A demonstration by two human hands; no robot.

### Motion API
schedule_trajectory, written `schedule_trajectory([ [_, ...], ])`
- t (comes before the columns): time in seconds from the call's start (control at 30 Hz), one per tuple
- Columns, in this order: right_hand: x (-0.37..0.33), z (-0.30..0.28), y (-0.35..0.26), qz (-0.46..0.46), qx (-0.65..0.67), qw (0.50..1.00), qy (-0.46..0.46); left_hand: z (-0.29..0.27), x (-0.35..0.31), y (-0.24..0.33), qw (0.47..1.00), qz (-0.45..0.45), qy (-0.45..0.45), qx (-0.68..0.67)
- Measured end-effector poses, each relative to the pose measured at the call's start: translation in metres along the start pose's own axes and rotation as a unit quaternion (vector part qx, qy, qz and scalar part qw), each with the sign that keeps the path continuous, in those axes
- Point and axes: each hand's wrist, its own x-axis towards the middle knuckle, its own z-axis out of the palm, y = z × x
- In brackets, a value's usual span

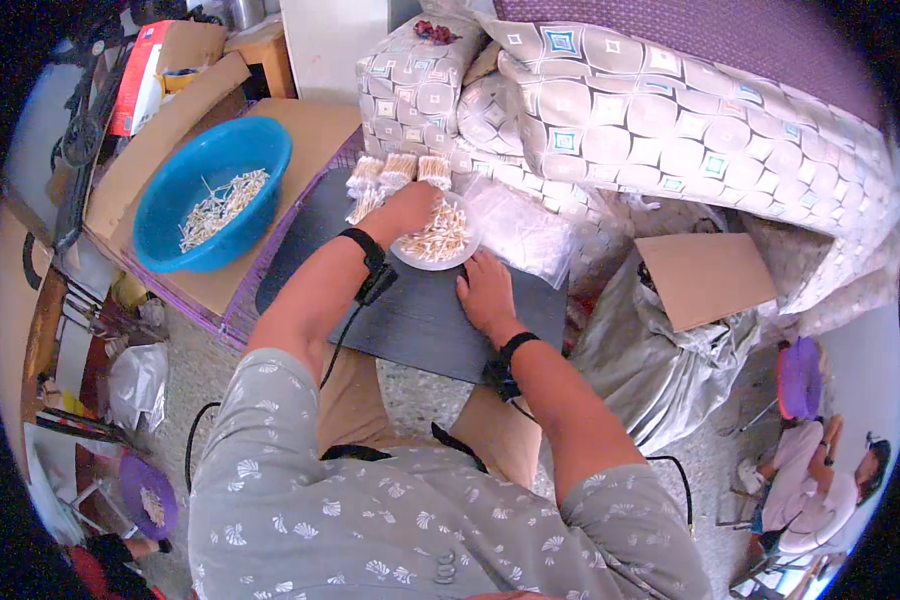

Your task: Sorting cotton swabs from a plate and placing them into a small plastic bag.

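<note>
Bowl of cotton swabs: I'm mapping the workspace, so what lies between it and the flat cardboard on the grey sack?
In the head view, clear plastic bags lie beside the bowl, then patterned fabric before the cardboard.

I see room to slip in over the near part of the dark worktop, between the left arm and right arm. Swab bundles crowd the back of the bowl, plastic bags its right.
</note>
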Motion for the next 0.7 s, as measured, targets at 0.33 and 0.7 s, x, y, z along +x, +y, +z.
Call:
schedule_trajectory([
  [0.33,-0.004,0.002,0.001,0.019,-0.017,0.999,-0.029,-0.062,-0.028,0.034,0.968,-0.084,-0.035,-0.233],
  [0.7,0.005,0.003,0.001,-0.008,0.008,1.000,0.003,-0.049,-0.042,0.028,0.967,-0.139,0.034,-0.212],
])
